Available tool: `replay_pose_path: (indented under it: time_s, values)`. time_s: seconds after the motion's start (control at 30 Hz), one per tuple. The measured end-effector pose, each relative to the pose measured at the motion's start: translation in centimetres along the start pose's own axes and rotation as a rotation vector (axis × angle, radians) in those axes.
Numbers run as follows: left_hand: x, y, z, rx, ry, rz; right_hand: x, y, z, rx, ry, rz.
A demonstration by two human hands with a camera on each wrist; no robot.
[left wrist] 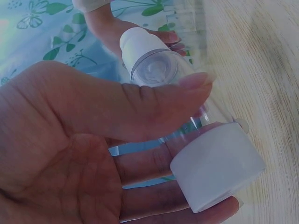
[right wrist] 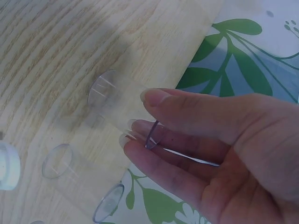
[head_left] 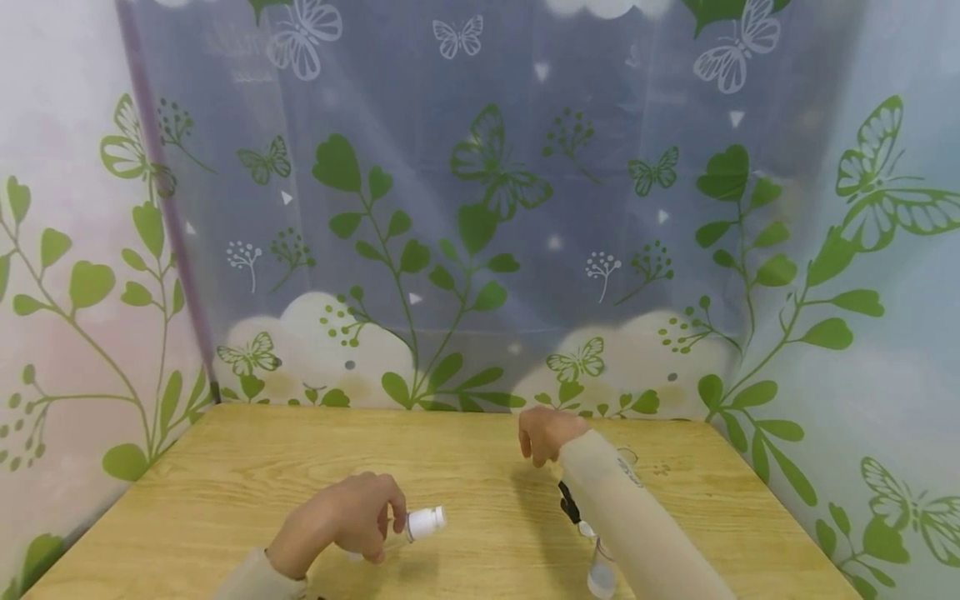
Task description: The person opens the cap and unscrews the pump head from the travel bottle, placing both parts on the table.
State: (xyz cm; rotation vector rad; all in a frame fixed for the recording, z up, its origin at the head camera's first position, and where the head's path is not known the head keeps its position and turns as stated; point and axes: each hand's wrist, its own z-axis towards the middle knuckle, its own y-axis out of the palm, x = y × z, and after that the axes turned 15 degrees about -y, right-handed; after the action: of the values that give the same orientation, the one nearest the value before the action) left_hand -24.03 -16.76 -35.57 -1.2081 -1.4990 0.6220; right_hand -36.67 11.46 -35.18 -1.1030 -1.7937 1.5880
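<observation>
My left hand, over the front left of the table, grips a clear bottle with a white top. In the left wrist view the bottle's thick white base shows below the thumb, and its narrower white neck points at the far hand. Toward the back edge of the table is my right hand. Its thumb and fingertips pinch one end of a clear hollow cylinder, which the head view hides. Beside that, a second clear cylinder lies on the table.
Near the right forearm stand a bottle with a pale base and a small black item, partly covered by the sleeve. A white round part shows at the right wrist view's left edge. Printed curtains border the wooden table.
</observation>
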Motion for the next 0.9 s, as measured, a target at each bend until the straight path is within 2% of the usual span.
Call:
replay_pose_path:
  time_s: [0.27, 0.53, 0.9]
  values:
    - [0.18, 0.04, -0.24, 0.004, -0.019, -0.011, 0.04, 0.24, -0.14, -0.007, 0.034, 0.033]
    - [-0.12, 0.04, 0.08, 0.008, 0.009, 0.006, -0.12, 0.25, 0.05, 0.016, 0.027, 0.030]
    - [0.09, -0.11, -0.03, -0.022, -0.028, 0.003, 0.11, 0.49, 0.50, 0.012, 0.006, 0.045]
